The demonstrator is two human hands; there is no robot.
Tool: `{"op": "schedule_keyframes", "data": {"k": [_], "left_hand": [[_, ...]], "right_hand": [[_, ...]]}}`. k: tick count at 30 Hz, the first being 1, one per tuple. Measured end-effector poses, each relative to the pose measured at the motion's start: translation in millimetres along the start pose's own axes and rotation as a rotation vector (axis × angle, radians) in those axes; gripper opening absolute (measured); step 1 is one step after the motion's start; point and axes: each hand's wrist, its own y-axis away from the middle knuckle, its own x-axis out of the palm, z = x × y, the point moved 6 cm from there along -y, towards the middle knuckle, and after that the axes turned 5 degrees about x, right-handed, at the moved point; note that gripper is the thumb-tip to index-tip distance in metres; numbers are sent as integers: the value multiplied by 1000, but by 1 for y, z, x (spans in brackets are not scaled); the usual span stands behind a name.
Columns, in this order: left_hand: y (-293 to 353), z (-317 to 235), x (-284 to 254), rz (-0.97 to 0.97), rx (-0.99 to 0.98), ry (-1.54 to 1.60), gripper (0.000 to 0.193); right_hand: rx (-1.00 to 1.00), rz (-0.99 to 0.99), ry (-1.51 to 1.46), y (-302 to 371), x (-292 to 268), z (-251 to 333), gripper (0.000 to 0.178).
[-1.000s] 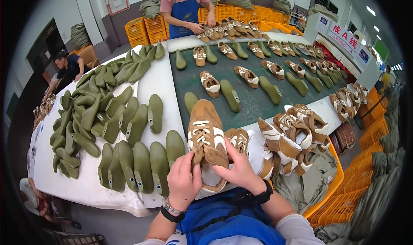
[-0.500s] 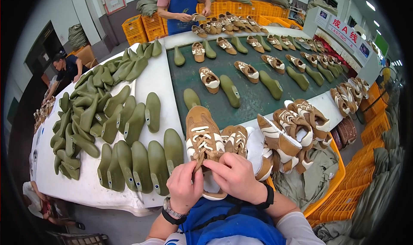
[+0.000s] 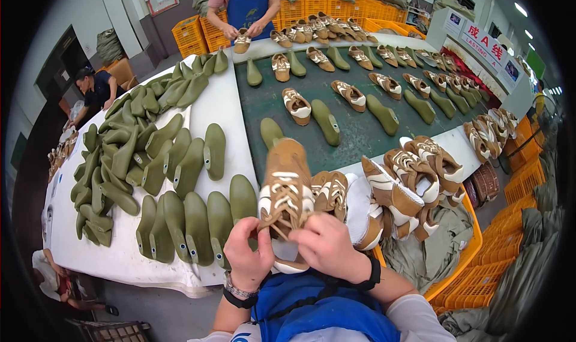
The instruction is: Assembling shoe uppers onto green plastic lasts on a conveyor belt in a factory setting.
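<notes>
A brown sneaker with white stripes (image 3: 285,168) stands at the table's front edge, toe pointing away from me. Its beige shoelace (image 3: 279,229) stretches between my hands over the tongue. At the shoe's left side, my left hand (image 3: 247,259) is closed in a pinch on one end of the lace. My right hand (image 3: 324,245) pinches the lace on the other side, its fingers against the shoe's collar. The heel is partly hidden by my hands. Just beyond the toe lies a green shoe last (image 3: 271,132).
Green shoe lasts (image 3: 195,228) stand in a row and lie heaped on the white table (image 3: 204,126) at left. Brown sneakers (image 3: 396,192) pile up on the right, beside an orange crate (image 3: 474,246). Shoes and lasts line the green conveyor belt (image 3: 354,135). Across it stands a co-worker (image 3: 243,12).
My hands have moved slightly apart, and the lace between them is drawn out. The shoe's toe has tipped up a little. Across the belt, the co-worker has shifted left and lowered a shoe.
</notes>
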Motion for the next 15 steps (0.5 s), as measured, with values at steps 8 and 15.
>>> {"op": "schedule_keyframes", "data": {"k": [8, 15], "left_hand": [[-13, -28, 12, 319, 249, -288, 41], [-14, -27, 14, 401, 242, -207, 34]], "right_hand": [[29, -218, -121, -3, -13, -11, 36], [21, -261, -218, 6, -11, -15, 35]]}}
